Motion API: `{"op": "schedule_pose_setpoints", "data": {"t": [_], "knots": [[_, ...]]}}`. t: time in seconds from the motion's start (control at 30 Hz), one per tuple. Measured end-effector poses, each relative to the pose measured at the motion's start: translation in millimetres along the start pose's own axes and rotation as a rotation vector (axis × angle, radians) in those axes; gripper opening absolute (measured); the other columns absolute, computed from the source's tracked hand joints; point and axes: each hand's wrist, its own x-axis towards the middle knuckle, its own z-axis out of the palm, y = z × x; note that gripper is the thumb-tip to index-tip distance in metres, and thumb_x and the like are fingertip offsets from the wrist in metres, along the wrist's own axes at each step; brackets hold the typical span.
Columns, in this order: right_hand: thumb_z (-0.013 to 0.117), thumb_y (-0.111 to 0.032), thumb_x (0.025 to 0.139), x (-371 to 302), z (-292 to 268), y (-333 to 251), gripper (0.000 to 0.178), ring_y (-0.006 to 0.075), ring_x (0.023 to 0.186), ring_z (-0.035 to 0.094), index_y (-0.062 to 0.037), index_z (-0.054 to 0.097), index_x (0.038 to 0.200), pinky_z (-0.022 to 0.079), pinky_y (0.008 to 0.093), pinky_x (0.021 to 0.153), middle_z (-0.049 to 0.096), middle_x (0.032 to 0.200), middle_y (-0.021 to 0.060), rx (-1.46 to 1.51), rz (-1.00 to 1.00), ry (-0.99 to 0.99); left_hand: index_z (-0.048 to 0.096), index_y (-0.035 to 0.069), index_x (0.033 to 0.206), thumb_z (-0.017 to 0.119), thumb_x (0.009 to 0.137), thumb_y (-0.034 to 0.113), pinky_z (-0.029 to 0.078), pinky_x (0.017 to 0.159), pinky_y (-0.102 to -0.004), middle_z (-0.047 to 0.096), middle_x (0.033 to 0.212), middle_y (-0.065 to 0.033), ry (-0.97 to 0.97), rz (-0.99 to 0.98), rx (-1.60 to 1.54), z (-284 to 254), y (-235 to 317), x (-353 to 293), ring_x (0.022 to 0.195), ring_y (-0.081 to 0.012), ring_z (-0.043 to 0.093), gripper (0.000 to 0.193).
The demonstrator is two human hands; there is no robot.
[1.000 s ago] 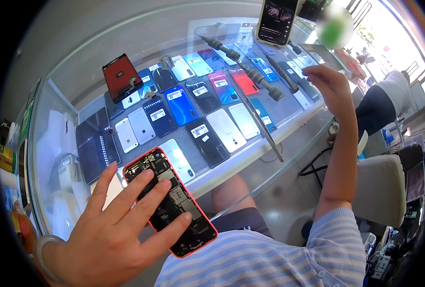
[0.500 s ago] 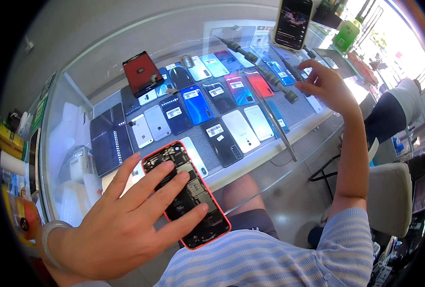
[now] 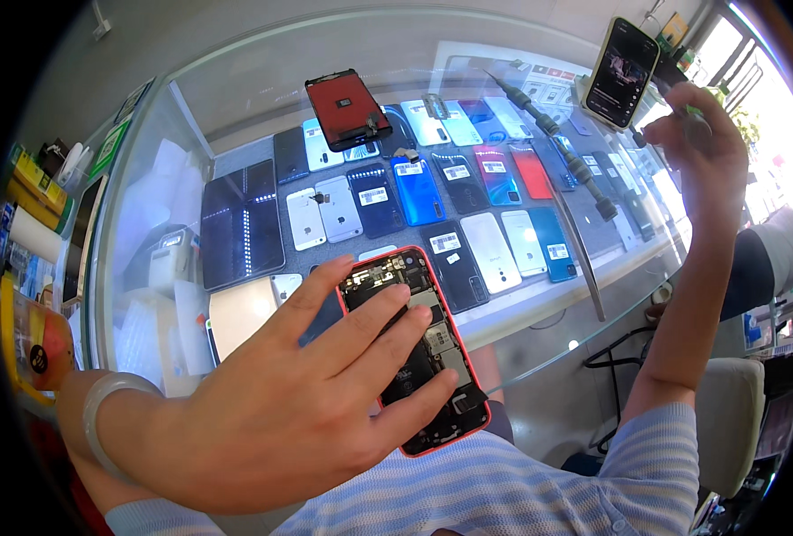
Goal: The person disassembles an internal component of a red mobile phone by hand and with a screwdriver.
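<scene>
My left hand [image 3: 325,384] is spread over a phone without its screen [image 3: 446,344], its inner boards and battery bare inside a red frame. The fingers lie stretched across the phone; the thumb is hidden. At the upper right my right hand [image 3: 713,152] is raised with curled fingers closed round a tool with a rounded grey-green end [image 3: 697,129]. The fingers cover most of that tool. A detached screen panel [image 3: 346,109] with a red back lies on the glass farther off. A long ringed grey-green rod [image 3: 548,129] lies diagonally on the glass.
Under the glass case top [image 3: 262,54] lie several phones in rows, among them a blue phone [image 3: 420,191]. A phone showing a video [image 3: 622,71] stands at the back right. Slim metal tweezers [image 3: 586,259] lie near the front edge. A chair [image 3: 727,420] stands at the right.
My right hand has gone from loosely bent fingers to closed round the tool, and has risen toward the standing phone. My left hand stays on the opened phone. The whole view has shifted.
</scene>
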Motion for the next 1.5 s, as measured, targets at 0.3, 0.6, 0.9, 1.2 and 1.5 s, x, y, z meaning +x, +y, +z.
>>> {"op": "schedule_pose_setpoints", "data": {"t": [0.3,0.6,0.9,1.2,1.5], "knots": [[0.063,-0.026,0.105,62.3,106.7,-23.1,0.028,0.0131,0.061,0.069,0.0007,0.066,0.098,0.058,0.0242,0.056,0.070,0.074,0.0083,0.384,-0.152,-0.192,0.071,0.027,0.122,0.069,0.085,0.022,0.047,0.104,-0.0580,0.068,0.124,-0.0147,0.061,-0.003,0.043,8.0,-1.7,0.4,0.116,-0.0300,0.066,0.037],[0.061,-0.032,0.105,57.2,127.8,23.1,0.034,0.0123,0.070,0.072,-0.0001,0.071,0.105,0.060,0.0255,0.063,0.070,0.079,0.0063,0.410,-0.072,-0.156,0.074,0.030,0.116,0.069,0.085,0.024,0.050,0.102,-0.0567,0.069,0.124,-0.0119,0.045,-0.066,0.029,5.6,3.8,0.3,0.115,-0.0276,0.064,0.032],[0.061,-0.028,0.105,50.0,137.5,8.6,0.031,0.0129,0.059,0.069,0.0012,0.066,0.097,0.057,0.0250,0.055,0.069,0.073,0.0081,0.518,0.094,-0.116,0.074,0.031,0.117,0.069,0.086,0.028,0.048,0.105,-0.0581,0.068,0.124,-0.0117,0.012,-0.091,0.024,5.1,7.8,-5.8,0.116,-0.0291,0.063,0.032],[0.058,-0.027,0.106,31.8,124.3,-28.2,0.030,0.0150,0.054,0.068,-0.0001,0.064,0.096,0.057,0.0259,0.047,0.068,0.072,0.0094,0.630,-0.203,-0.145,0.075,0.029,0.116,0.067,0.084,0.026,0.047,0.105,-0.0587,0.067,0.128,-0.0167,0.367,0.001,0.068,28.1,-5.7,17.4,0.119,-0.0316,0.063,0.033],[0.040,-0.037,0.108,10.2,106.8,-46.2,0.034,0.0134,0.054,0.056,-0.0053,0.052,0.103,0.049,0.0249,0.047,0.052,0.080,0.0079,0.714,-0.276,-0.598,0.075,0.031,0.115,0.072,0.081,0.026,0.049,0.104,-0.0562,0.066,0.129,-0.0196,0.015,-0.103,0.043,5.4,9.3,-6.0,0.121,-0.0344,0.062,0.035]]}}
